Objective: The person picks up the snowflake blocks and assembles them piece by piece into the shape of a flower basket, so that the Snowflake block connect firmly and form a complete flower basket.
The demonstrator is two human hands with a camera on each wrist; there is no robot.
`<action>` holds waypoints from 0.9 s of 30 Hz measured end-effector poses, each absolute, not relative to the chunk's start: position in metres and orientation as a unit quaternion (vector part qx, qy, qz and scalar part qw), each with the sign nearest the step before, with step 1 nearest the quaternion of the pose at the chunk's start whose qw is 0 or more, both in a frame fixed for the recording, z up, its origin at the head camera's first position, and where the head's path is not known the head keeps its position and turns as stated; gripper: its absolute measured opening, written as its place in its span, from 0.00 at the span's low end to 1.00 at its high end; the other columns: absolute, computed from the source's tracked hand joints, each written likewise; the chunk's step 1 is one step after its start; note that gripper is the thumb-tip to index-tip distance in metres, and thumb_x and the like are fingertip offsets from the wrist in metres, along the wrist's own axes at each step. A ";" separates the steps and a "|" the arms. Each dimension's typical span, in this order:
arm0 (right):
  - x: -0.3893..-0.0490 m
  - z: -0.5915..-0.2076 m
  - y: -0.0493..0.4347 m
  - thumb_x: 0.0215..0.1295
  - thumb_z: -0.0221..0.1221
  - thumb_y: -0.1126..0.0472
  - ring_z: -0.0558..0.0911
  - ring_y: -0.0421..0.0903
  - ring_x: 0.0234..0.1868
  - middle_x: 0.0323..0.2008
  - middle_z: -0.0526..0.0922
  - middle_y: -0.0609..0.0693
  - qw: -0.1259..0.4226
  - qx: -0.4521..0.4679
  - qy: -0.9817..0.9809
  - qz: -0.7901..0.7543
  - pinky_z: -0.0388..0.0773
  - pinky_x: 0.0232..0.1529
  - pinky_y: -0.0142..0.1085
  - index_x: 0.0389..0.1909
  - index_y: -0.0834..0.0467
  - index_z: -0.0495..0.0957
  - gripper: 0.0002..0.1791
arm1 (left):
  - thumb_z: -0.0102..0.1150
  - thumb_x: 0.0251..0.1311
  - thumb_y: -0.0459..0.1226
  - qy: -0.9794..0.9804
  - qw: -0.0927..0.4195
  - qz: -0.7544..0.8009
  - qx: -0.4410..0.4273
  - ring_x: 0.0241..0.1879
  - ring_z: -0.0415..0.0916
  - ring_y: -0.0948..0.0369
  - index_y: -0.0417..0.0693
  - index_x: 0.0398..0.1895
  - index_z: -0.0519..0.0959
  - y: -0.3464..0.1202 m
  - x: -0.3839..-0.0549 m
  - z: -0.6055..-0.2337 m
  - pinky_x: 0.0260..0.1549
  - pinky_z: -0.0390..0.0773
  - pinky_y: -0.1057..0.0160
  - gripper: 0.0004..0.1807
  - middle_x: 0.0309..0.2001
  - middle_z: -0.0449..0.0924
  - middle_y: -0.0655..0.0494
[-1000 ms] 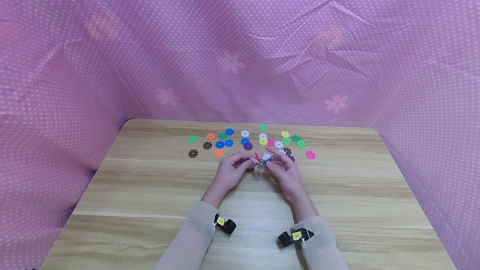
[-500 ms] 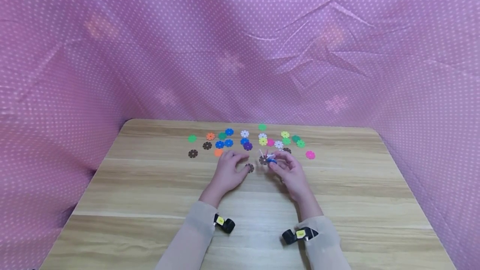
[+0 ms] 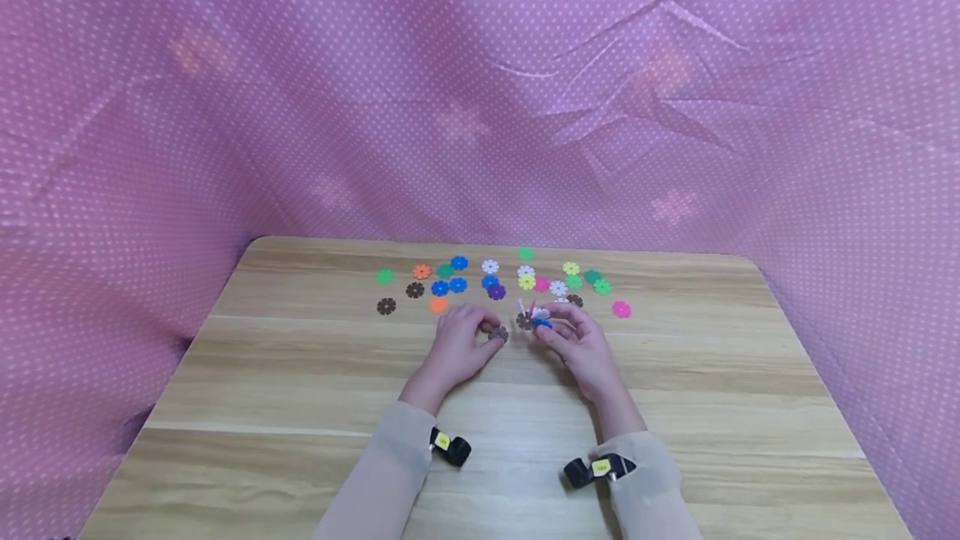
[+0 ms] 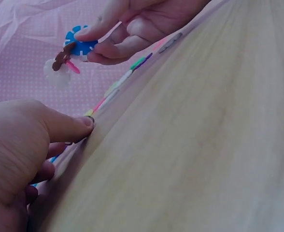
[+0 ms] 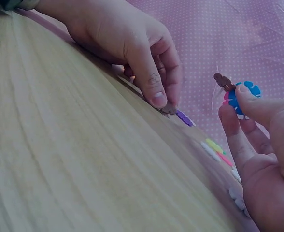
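Observation:
My right hand (image 3: 588, 352) holds up a small joined cluster of slotted flower-shaped discs. Its thumb and fingers pinch the blue disc (image 4: 81, 46); a brown disc (image 5: 224, 82), a white disc (image 4: 56, 75) and a pink one (image 4: 72, 66) are attached to it. Lower down, at the tabletop, my left hand (image 3: 456, 351) pinches a loose brown disc (image 3: 498, 334) between thumb and index finger. That brown disc looks slightly tilted in the head view and is mostly hidden by the thumb in the left wrist view.
Several loose slotted discs lie flat beyond the hands, among them a purple disc (image 3: 496, 292), an orange disc (image 3: 438, 304), a yellow disc (image 3: 527, 282) and a pink disc (image 3: 621, 308). A pink dotted curtain (image 3: 480, 107) surrounds the wooden table (image 3: 262, 373).
The left hand let go of the cluster and moved down to the brown disc, which it now grips. The right hand kept the cluster and shifted slightly right.

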State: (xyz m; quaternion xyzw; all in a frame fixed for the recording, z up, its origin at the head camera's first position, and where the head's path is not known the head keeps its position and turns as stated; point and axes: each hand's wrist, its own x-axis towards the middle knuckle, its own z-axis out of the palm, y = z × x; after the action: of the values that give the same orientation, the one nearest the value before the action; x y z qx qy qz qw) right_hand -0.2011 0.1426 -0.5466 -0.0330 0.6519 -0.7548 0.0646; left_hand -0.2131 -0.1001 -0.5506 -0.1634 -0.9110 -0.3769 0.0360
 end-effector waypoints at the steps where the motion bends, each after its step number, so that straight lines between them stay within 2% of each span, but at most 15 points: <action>1: -0.201 -0.546 0.142 0.72 0.67 0.72 0.89 0.45 0.56 0.63 0.85 0.59 0.065 -0.033 0.654 -0.753 0.86 0.60 0.40 0.67 0.65 0.77 0.24 | 0.76 0.67 0.40 -0.906 0.036 -0.390 -0.164 0.49 0.77 0.57 0.49 0.51 0.85 -0.100 -0.214 -0.551 0.63 0.74 0.50 0.13 0.46 0.83 0.58; 4: -0.201 -0.547 0.143 0.72 0.66 0.74 0.89 0.44 0.56 0.65 0.83 0.62 0.065 -0.034 0.661 -0.747 0.85 0.62 0.39 0.69 0.67 0.76 0.26 | 0.74 0.69 0.36 -0.884 0.034 -0.440 -0.155 0.41 0.76 0.60 0.50 0.46 0.83 -0.101 -0.214 -0.551 0.49 0.81 0.59 0.08 0.42 0.81 0.58; 6: -0.201 -0.548 0.143 0.72 0.66 0.75 0.89 0.44 0.55 0.63 0.83 0.63 0.064 -0.035 0.666 -0.743 0.85 0.62 0.39 0.69 0.68 0.76 0.26 | 0.71 0.71 0.35 -0.863 0.033 -0.483 -0.142 0.38 0.76 0.61 0.50 0.44 0.82 -0.101 -0.214 -0.551 0.39 0.81 0.64 0.06 0.42 0.79 0.57; 10: -0.202 -0.550 0.143 0.72 0.66 0.75 0.89 0.43 0.55 0.61 0.84 0.62 0.063 -0.043 0.669 -0.739 0.85 0.61 0.39 0.67 0.70 0.76 0.24 | 0.67 0.74 0.34 -0.812 0.034 -0.570 -0.117 0.40 0.78 0.59 0.49 0.46 0.81 -0.101 -0.214 -0.550 0.41 0.83 0.65 0.04 0.44 0.80 0.54; 16: -0.202 -0.552 0.143 0.71 0.67 0.74 0.89 0.44 0.54 0.57 0.87 0.58 0.061 -0.060 0.670 -0.737 0.86 0.60 0.39 0.64 0.70 0.77 0.22 | 0.66 0.74 0.30 -0.726 0.027 -0.679 -0.107 0.45 0.86 0.55 0.41 0.54 0.80 -0.101 -0.213 -0.547 0.49 0.89 0.60 0.10 0.46 0.86 0.48; 21: -0.202 -0.553 0.142 0.71 0.67 0.73 0.89 0.46 0.56 0.59 0.87 0.56 0.065 -0.084 0.669 -0.736 0.86 0.60 0.41 0.64 0.69 0.78 0.22 | 0.67 0.72 0.27 -0.713 0.024 -0.687 -0.134 0.44 0.89 0.50 0.37 0.57 0.83 -0.101 -0.214 -0.548 0.47 0.90 0.58 0.13 0.47 0.88 0.45; 27: -0.202 -0.553 0.141 0.73 0.67 0.71 0.89 0.45 0.55 0.56 0.88 0.54 0.065 -0.088 0.671 -0.733 0.86 0.61 0.39 0.66 0.68 0.79 0.22 | 0.67 0.70 0.25 -0.700 0.016 -0.696 -0.159 0.45 0.89 0.40 0.34 0.54 0.85 -0.101 -0.213 -0.548 0.47 0.91 0.56 0.12 0.47 0.88 0.41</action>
State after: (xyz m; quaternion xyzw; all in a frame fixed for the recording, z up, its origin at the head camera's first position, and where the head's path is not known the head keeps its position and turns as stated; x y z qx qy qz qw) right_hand -0.2016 0.1407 -0.5527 -0.0884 0.6711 -0.7332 0.0649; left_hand -0.2126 -0.1005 -0.5480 -0.1590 -0.7002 -0.6958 0.0163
